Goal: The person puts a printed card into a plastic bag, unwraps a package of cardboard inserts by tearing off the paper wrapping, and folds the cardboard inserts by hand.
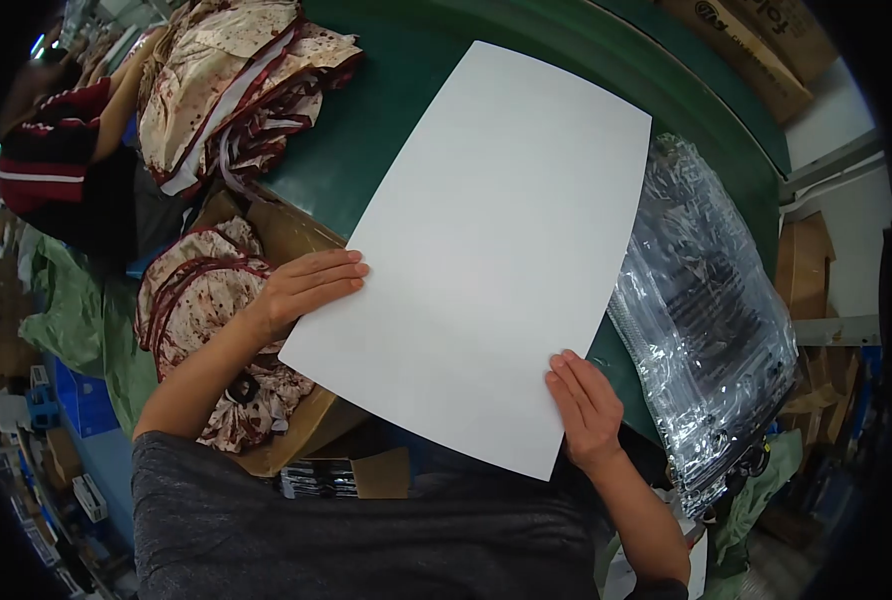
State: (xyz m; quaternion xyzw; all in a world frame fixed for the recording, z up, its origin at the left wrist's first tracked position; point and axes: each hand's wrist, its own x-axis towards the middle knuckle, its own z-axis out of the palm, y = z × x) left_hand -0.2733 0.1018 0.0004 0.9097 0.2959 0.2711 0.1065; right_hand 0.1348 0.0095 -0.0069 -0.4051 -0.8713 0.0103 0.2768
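Observation:
A large blank white sheet of card or stiff paper reaches from over the green table toward my body. My left hand grips its left edge, fingers together on the upper face and the thumb out of sight. On the lower right edge, my right hand holds the sheet in the same way, its thumb also hidden. Just right of the sheet lies a thick stack of clear plastic bags. Left of my left hand, cream fabric with dark red spots and trim sits in an open cardboard box.
More spotted fabric is heaped on the green table at the far left. Another person in a dark and red shirt stands beside it. Cardboard boxes are at the back right. A green plastic sack hangs at left.

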